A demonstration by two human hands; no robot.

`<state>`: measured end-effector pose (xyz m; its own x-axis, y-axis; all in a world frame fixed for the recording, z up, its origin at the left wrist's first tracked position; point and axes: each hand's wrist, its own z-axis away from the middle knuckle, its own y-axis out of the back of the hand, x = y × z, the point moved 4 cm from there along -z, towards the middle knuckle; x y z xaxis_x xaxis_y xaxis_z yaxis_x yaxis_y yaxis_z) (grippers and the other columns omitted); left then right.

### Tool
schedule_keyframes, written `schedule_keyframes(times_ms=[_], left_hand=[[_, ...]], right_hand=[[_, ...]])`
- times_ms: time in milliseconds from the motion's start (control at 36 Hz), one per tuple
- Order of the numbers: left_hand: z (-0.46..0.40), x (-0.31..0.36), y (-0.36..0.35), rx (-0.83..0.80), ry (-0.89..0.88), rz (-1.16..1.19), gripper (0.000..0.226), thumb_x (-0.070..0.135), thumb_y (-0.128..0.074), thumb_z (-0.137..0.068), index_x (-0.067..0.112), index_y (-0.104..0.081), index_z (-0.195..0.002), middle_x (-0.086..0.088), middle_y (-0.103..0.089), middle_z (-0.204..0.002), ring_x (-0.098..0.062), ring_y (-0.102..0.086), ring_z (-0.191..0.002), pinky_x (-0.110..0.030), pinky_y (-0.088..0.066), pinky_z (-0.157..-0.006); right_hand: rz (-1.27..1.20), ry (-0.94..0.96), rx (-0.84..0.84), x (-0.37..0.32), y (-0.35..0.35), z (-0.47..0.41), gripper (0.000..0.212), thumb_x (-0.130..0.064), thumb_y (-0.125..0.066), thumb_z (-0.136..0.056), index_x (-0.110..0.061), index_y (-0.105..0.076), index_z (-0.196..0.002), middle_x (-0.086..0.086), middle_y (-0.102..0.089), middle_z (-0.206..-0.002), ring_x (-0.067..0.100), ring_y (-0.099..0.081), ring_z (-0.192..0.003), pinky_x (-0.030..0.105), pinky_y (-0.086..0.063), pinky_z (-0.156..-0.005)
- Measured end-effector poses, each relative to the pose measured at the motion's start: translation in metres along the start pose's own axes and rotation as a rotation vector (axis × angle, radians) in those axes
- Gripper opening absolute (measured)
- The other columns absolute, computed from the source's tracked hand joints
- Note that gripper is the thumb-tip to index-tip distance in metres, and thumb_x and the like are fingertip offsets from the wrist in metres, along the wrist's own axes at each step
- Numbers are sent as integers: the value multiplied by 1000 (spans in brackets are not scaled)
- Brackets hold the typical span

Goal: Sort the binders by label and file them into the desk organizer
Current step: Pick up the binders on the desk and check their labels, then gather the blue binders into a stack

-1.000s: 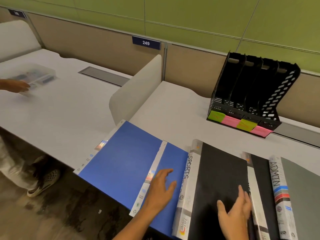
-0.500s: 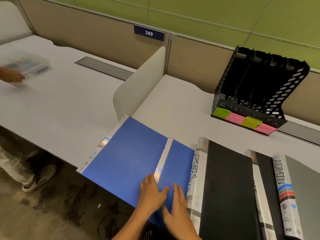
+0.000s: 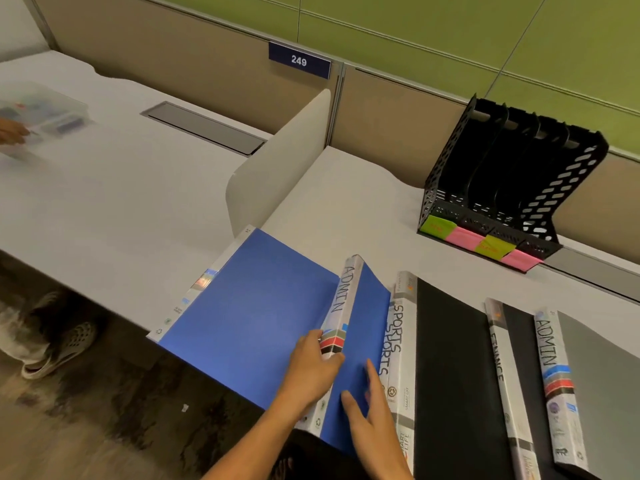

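A clear plastic box (image 3: 45, 116) is seen far left of the organizer (image 3: 512, 188), blurred, with another person's hand (image 3: 12, 131) touching its near edge. A shoe (image 3: 59, 348) is seen on the floor below that desk. A grey cable hatch (image 3: 204, 128) is set into the desk surface, well left of the organizer. A white divider panel (image 3: 280, 168) stands upright between the two desks, left of the organizer, and a blue plate reading 249 (image 3: 299, 60) is fixed on the partition above it.

A large blue binder (image 3: 249, 313) lies flat, near-left of the organizer, overhanging the desk edge. On its right side a second blue binder (image 3: 367, 341) is tilted up on edge, its white spine marked ADMIN facing up and left. The left hand (image 3: 311, 368) is curled round the lower part of that spine, thumb and fingers gripping it. The right hand (image 3: 370, 417) is laid against the blue cover with fingers mostly straight and spread, pressing rather than gripping.

Just right of it a black binder (image 3: 450, 375) marked SPORTS lies flat, in front of the organizer. Next lies another black binder (image 3: 516, 358), its spine lettering only partly readable. At the far right a grey binder (image 3: 602, 393) marked ADMIN lies flat.

The black organizer stands at the back of the desk against the partition, its slots open to the front. Green and pink sticky notes (image 3: 481, 245) are stuck along its front lip, one per slot; their writing is too small to read.
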<state>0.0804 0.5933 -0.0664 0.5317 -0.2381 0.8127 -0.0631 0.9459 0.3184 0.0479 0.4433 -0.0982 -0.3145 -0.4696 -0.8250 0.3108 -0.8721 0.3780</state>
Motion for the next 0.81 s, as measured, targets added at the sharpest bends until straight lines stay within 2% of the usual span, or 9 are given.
schedule_keyframes(times_ms=[83, 222, 306, 361, 500, 583, 639, 722, 806], left_hand=[[5, 7, 8, 37, -37, 28, 56, 26, -69, -91, 24, -43, -141, 1, -53, -133, -14, -59, -112, -33, -53, -95], [21, 29, 29, 77, -120, 72, 46, 26, -69, -91, 35, -40, -126, 5, -51, -130, -12, -59, -106, -19, -49, -76], [36, 47, 45, 122, -202, 72, 45, 26, -69, -93, 38, -39, -123, 8, -49, -127, -9, -58, -101, -15, -43, -68], [48, 56, 58, 150, -241, 60, 44, 28, -69, -92, 40, -40, -123, 10, -49, -125, -9, -60, -98, -17, -43, -66], [71, 69, 96, 247, -361, 62, 52, 54, -76, -78, 59, -44, -119, 15, -57, -125, -16, -68, -95, -30, -53, -63], [75, 65, 110, 256, -419, 183, 68, 70, -81, -58, 63, -50, -118, 23, -66, -117, -18, -76, -84, -44, -62, -62], [75, 64, 115, 261, -485, 140, 78, 77, -76, -61, 56, -47, -131, 21, -66, -122, -7, -74, -96, -33, -63, -62], [76, 70, 106, 236, -519, 71, 75, 72, -67, -79, 40, -45, -143, 24, -59, -130, 10, -58, -113, -5, -49, -73], [91, 83, 75, 159, -519, 143, 65, 65, -67, -85, 36, -50, -141, 26, -61, -126, 7, -61, -109, -4, -48, -75]], right_hand=[[-46, 42, -2, -7, 2, 4, 71, -39, -59, -97, -46, -15, -152, -21, -17, -162, 0, -20, -145, 33, -21, -122], [-74, 125, -2, -19, 4, 9, 72, -58, -58, -87, -59, -16, -145, -37, -17, -154, -23, -20, -135, 1, -29, -102], [-138, 132, 13, -25, 8, 5, 72, -62, -60, -87, -62, -16, -143, -37, -17, -154, -13, -18, -143, 23, -28, -118], [-162, 117, 15, -28, 11, 4, 74, -68, -61, -84, -65, -15, -141, -41, -16, -151, -8, -17, -145, 35, -27, -121], [-213, 113, 47, -32, 28, 12, 87, -81, -60, -74, -62, -17, -148, -38, -21, -154, -8, -23, -144, 34, -25, -122], [-266, 125, 56, -32, 43, 19, 83, -73, -60, -81, -57, -18, -150, -32, -23, -157, -5, -25, -145, 35, -26, -122], [-334, 142, 60, -31, 55, 24, 77, -61, -61, -89, -52, -19, -153, -28, -26, -158, -3, -28, -145, 35, -29, -121], [-431, 181, 82, -28, 78, 33, 71, -48, -62, -95, -46, -20, -152, -26, -33, -155, -6, -36, -140, 26, -35, -117], [-512, 227, 168, -18, 108, 46, 70, -36, -63, -97, -36, -22, -153, -21, -40, -151, -7, -43, -135, 19, -39, -110]])
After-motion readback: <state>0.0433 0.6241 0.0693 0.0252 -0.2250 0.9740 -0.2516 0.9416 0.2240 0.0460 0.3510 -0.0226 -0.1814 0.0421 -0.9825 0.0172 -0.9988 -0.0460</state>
